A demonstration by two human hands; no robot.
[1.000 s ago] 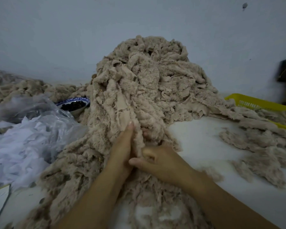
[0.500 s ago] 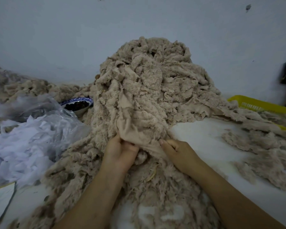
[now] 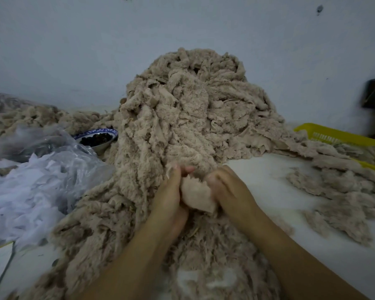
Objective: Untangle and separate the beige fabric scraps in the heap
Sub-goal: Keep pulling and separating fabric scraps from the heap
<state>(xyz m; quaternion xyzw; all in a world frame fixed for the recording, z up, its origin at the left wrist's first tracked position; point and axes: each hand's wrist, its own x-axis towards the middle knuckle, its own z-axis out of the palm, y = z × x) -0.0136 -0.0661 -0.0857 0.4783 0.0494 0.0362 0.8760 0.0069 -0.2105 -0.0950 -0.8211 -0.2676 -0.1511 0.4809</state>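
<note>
Head view, and both hands are at the foot of the heap (image 3: 182,118), the big beige mound that rises against the wall and spills down toward the camera. Between them sits one scrap (image 3: 196,195), a pale bunched piece: the left hand (image 3: 169,195) pinches its near-left edge and the right hand (image 3: 230,191) curls over the other side. So both are clamped on the same piece. By my read this is the pulling-apart step, one scrap being teased out. The next move calls for a gentle, steady draw away from the mound, since any snagged fringe could drag neighbours along. To the right, on the white table (image 3: 268,180), a loose pile (image 3: 344,191) lies well apart from the heap, near a yellow basket (image 3: 333,135).

Hard to make out: motion blur softens the fingers, and whether the scrap is free of the mound I cannot tell, because its far end is hidden behind the knuckles.
</note>
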